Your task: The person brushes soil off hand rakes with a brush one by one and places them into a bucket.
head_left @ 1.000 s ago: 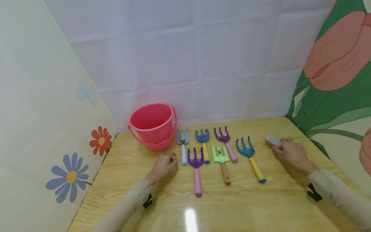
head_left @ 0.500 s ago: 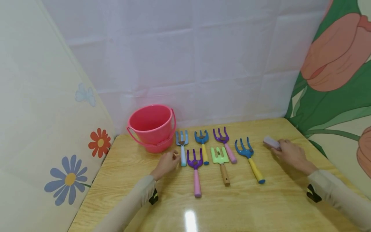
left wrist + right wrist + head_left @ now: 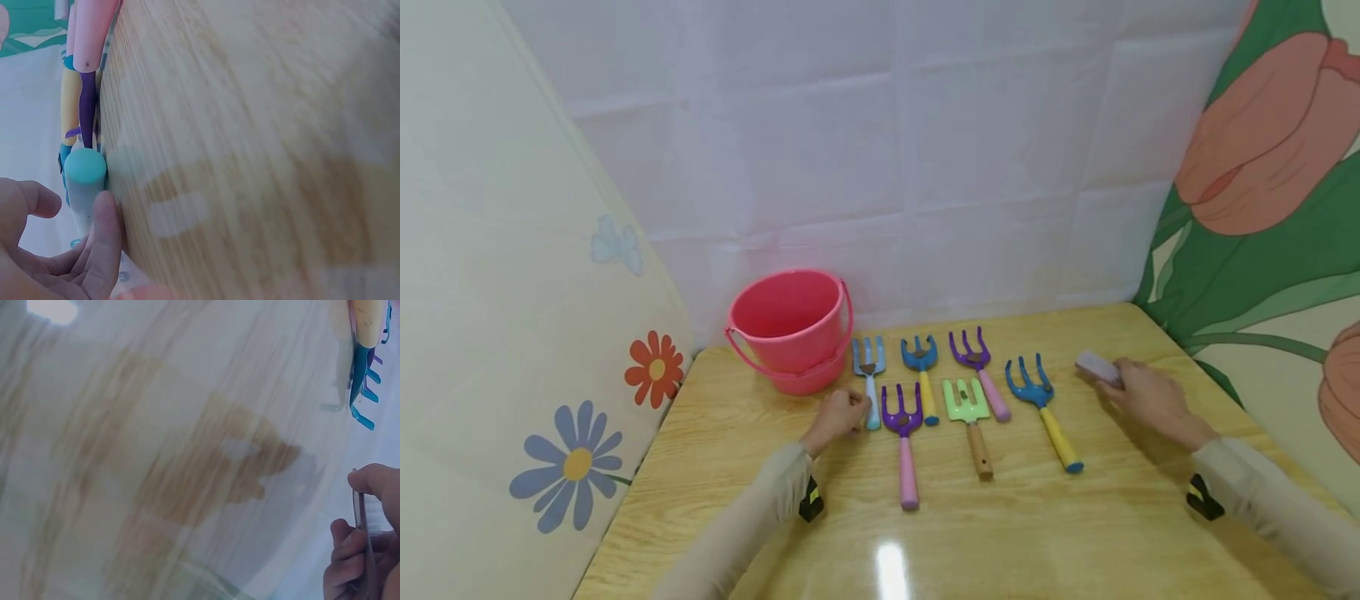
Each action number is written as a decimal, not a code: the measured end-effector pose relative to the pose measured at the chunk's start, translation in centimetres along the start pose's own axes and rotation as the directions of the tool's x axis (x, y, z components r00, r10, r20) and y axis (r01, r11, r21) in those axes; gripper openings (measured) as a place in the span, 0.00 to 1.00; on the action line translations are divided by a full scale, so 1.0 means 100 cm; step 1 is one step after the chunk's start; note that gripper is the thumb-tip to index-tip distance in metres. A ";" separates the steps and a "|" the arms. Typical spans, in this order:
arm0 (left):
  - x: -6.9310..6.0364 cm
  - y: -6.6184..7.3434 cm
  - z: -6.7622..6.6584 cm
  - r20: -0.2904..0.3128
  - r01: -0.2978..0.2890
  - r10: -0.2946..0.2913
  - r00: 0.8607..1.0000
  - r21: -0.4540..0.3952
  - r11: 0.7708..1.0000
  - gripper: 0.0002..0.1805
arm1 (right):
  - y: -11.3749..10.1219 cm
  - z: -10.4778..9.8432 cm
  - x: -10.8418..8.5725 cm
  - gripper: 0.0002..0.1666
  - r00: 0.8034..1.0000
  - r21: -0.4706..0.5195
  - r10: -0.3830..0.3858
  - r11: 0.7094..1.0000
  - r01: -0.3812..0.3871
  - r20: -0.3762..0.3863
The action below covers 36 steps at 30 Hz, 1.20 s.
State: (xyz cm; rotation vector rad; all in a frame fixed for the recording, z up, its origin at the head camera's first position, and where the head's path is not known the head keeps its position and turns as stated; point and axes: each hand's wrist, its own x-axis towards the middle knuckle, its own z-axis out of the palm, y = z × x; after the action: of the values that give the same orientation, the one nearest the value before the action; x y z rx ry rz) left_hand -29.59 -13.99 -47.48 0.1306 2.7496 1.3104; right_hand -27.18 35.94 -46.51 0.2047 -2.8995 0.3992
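Note:
My left hand (image 3: 837, 417) is beside the handle of a light-blue hand fork (image 3: 870, 383) that lies on the table. In the left wrist view, its fingers (image 3: 106, 228) are on both sides of that handle (image 3: 85, 172), with a gap on one side. My right hand (image 3: 1153, 402) holds a small, flat, pale lavender block (image 3: 1097, 367); in the right wrist view the block (image 3: 361, 519) is seen edge-on between thumb and fingers, its kind unclear. Between the hands lie a purple fork with a pink handle (image 3: 907, 467) and a green fork with a wooden handle (image 3: 977, 442).
A pink bucket (image 3: 790, 333) with its handle hanging down stands at the back left. Also on the wooden table (image 3: 1000, 542) are blue forks with yellow handles (image 3: 1060, 437) and another purple fork (image 3: 973, 357). A white cloth backdrop (image 3: 985, 167) rises behind.
My left hand has moved right and reached the light-blue fork's handle. The right hand still holds the lavender block in about the same place. The forks and bucket have stayed put.

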 end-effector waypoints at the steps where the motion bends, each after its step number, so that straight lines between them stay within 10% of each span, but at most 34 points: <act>1: 0.000 0.001 0.000 -0.002 0.002 -0.002 1.000 -0.007 1.000 0.14 | 0.000 0.000 0.000 0.25 1.000 0.000 0.000 1.000 0.000 0.000; 36: 0.006 0.010 0.007 0.020 0.037 -0.041 0.999 0.200 0.979 0.19 | -0.001 -0.004 -0.006 0.24 0.999 0.006 0.006 1.000 -0.006 0.032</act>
State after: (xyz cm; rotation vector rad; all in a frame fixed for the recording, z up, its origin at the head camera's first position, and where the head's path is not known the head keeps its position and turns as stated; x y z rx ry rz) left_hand -30.05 -12.77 -47.11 0.1049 2.8421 1.0147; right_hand -26.47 36.04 -46.20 0.2052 -2.9314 0.4091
